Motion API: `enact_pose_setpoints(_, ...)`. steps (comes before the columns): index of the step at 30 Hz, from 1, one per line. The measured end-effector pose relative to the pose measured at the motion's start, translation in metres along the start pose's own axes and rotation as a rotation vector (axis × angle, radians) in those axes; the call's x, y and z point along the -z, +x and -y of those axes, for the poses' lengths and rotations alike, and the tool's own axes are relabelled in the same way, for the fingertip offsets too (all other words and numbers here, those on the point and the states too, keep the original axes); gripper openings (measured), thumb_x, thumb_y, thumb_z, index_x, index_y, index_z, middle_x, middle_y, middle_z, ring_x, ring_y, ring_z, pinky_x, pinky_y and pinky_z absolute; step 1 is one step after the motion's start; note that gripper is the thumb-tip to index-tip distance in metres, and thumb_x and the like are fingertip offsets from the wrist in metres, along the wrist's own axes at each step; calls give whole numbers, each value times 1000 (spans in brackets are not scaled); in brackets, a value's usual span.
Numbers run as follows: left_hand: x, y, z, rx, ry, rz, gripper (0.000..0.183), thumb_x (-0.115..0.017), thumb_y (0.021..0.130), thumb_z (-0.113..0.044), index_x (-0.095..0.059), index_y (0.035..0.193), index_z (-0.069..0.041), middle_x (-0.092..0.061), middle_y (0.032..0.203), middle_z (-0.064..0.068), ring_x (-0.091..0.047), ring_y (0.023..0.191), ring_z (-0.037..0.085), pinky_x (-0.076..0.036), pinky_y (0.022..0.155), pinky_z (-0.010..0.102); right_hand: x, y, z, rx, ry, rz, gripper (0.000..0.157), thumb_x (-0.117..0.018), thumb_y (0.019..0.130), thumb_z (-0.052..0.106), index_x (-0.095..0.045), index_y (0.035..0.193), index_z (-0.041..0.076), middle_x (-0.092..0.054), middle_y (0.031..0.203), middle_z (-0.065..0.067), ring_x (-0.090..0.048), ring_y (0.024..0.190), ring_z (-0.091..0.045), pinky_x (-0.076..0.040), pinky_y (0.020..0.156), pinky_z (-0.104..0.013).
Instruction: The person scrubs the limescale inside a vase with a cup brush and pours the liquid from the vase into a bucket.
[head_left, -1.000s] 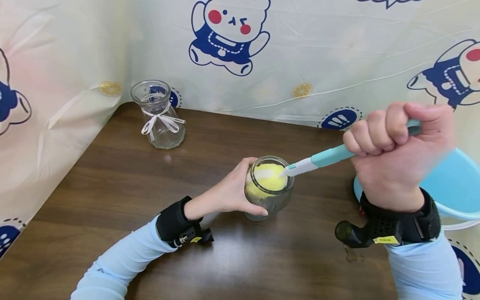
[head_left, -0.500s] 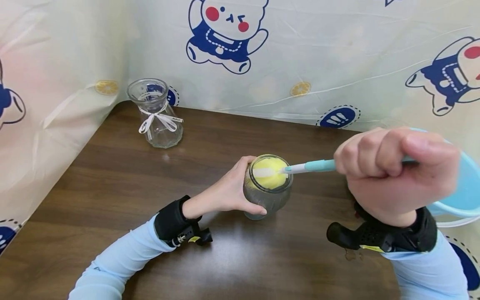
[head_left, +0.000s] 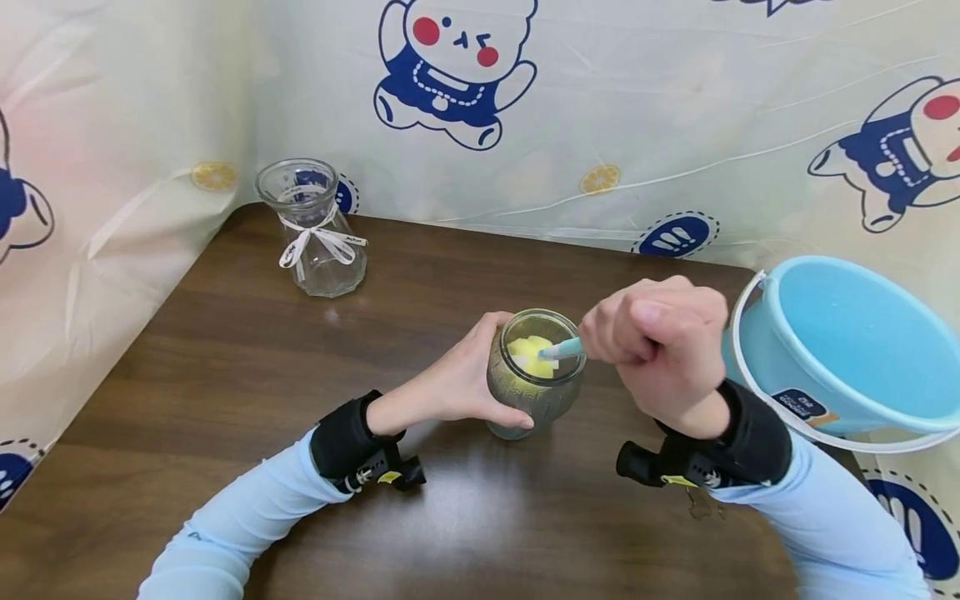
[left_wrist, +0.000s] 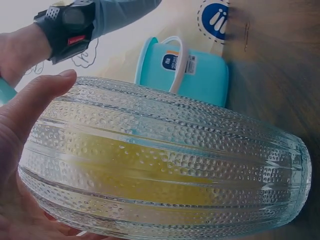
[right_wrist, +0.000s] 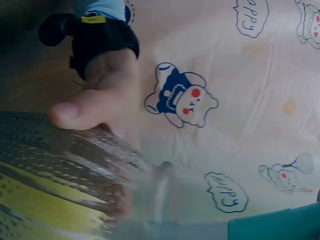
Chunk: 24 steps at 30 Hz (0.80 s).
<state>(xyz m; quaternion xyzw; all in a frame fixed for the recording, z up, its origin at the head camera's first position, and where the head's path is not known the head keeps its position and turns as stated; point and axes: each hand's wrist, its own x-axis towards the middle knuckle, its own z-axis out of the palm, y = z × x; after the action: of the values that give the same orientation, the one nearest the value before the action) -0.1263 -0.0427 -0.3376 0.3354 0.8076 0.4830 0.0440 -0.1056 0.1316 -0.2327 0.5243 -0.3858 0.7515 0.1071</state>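
Observation:
A ribbed, dimpled glass jar (head_left: pixel 536 408) stands on the brown table in the head view, gripped round its left side by my left hand (head_left: pixel 476 379). In the left wrist view the thumb lies along one side of the jar (left_wrist: pixel 175 165). My right hand (head_left: pixel 660 342) makes a fist round the teal handle (head_left: pixel 564 347) of a sponge bottle brush, close to the jar's right rim. The brush's yellow sponge head (head_left: pixel 527 352) is down inside the jar, below the mouth. Yellow shows through the dimpled glass in both wrist views. Most of the handle is hidden by the right fist.
A second glass jar (head_left: pixel 330 267) with a white ribbon bow stands at the back left. At the right is a light blue bucket (head_left: pixel 825 375) with a white handle. A printed curtain (head_left: pixel 637 100) hangs behind the table (head_left: pixel 420 533).
My right hand first drops, then moves left toward the jar, pushing the sponge head deeper inside. The bucket comes into fuller view. My left hand and the jar stay in place.

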Motion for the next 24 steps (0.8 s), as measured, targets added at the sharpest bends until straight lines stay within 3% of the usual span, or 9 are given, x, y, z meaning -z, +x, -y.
enact_pose_setpoints(8, 0, 0, 0, -1, -23, -13, 97, -88, 51, -26, -30, 126, -1, -43, 119, 13, -47, 106, 25, -40, 90, 33, -4, -11, -22, -149, -124, -41, 45, -38, 89, 2, -21, 48, 6, -16, 46, -1, -16, 37, -11, -19, 34, -23)
enact_pose_setpoints(15, 0, -1, -2, 12, -21, -7, 98, -88, 51, -26, -30, 127, -1, -43, 119, 13, -46, 105, 20, -41, 89, 33, -6, -13, -23, -199, -152, -55, 43, -36, 87, 1, -20, 48, 6, -15, 45, -1, -15, 36, -11, -19, 33, -23)
enact_pose_setpoints(24, 0, -2, -1, 30, -2, -9, 98, -87, 52, -27, -29, 127, -2, -41, 122, 12, -45, 108, 21, -41, 90, 35, -5, -1, -2, -62, -61, -39, 40, -28, 86, -7, -19, 48, 5, -18, 47, 0, -17, 40, -11, -22, 36, -20)
